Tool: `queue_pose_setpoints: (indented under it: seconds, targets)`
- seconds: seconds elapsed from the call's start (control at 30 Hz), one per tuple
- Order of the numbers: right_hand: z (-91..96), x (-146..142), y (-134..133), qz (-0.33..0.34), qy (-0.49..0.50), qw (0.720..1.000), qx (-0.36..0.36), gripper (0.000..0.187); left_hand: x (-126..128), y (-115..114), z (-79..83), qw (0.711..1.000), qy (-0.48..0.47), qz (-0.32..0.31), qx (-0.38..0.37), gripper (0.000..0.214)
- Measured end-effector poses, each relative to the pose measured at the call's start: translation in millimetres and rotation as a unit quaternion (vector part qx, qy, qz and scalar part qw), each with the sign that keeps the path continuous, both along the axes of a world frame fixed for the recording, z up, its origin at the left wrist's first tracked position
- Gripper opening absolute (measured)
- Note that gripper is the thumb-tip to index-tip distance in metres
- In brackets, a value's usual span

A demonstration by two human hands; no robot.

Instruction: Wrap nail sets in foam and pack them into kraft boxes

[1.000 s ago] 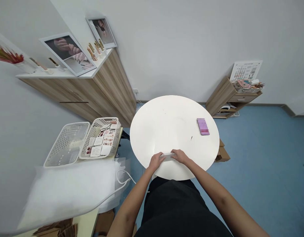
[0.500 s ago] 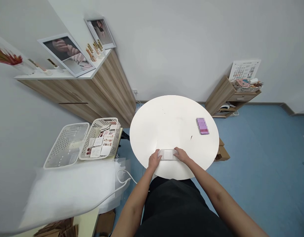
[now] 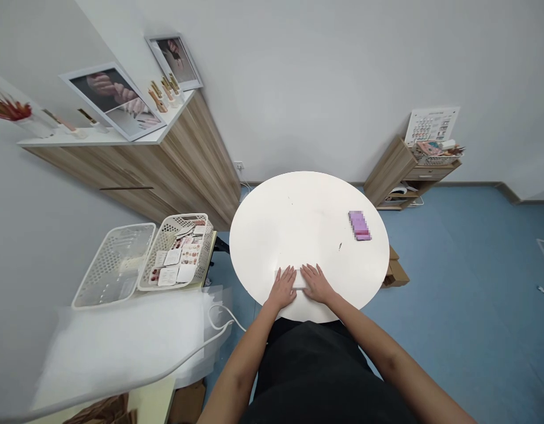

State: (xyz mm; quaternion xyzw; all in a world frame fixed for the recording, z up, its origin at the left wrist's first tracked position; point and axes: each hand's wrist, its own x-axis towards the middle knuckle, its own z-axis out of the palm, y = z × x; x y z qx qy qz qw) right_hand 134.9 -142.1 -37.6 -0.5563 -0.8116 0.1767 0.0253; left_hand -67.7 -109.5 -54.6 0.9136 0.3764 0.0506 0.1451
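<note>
A small white flat packet [image 3: 299, 281] lies on the round white table [image 3: 272, 229] near its front edge. My left hand [image 3: 283, 289] rests flat on the packet's left part, fingers stretched out. Beside it, my right hand [image 3: 316, 284] lies flat on the right part, fingers also spread. Most of the packet is hidden under the two hands. A small purple item [image 3: 359, 225] lies on the table's right side, well away from both hands.
Two white perforated baskets stand at the left, one [image 3: 114, 263] nearly bare, the other [image 3: 178, 257] holding several cards. White foam sheets [image 3: 121, 341] lie below them. A wooden cabinet [image 3: 165, 159] with framed pictures is behind, and a low wooden shelf [image 3: 404, 171] stands at the far right.
Both hands held the packet by its ends above the table edge. Now they have laid it down and moved inward, and lie flat on top of it.
</note>
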Motion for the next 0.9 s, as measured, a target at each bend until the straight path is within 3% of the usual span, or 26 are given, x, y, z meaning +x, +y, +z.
queue_pose_setpoints:
  seconds: [0.23, 0.43, 0.57, 0.67, 0.8, 0.9]
  targets:
    - [-6.6, -4.8, -11.2, 0.022, -0.025, 0.999, -0.022, 0.075, 0.2, -6.1, -5.4, 0.998, 0.038, -0.035, -0.029, 0.075]
    - [3.5, 8.3, -6.1, 0.019, 0.025, 0.995, -0.096, 0.066, 3.2, 0.7, 12.5, 0.987, 0.027, -0.048, -0.149, 0.056]
    - [22.1, 18.3, 11.6, -0.021, 0.069, 0.986, -0.151, 0.044, 0.5, 20.2, 34.7, 0.962, -0.002, -0.011, -0.272, 0.038]
    - [35.3, 22.2, 25.9, -0.045, 0.073, 0.983, -0.162, 0.028, -2.9, 35.0, 49.1, 0.945, -0.054, 0.015, -0.321, 0.035]
    - [38.0, 22.5, 37.5, -0.081, 0.063, 0.985, -0.139, 0.021, -2.4, 43.2, 53.3, 0.939, -0.109, 0.076, -0.316, 0.035]
    - [31.3, 23.6, 41.3, -0.119, 0.048, 0.981, -0.143, 0.022, 0.2, 41.3, 41.6, 0.944, -0.128, 0.155, -0.263, 0.034]
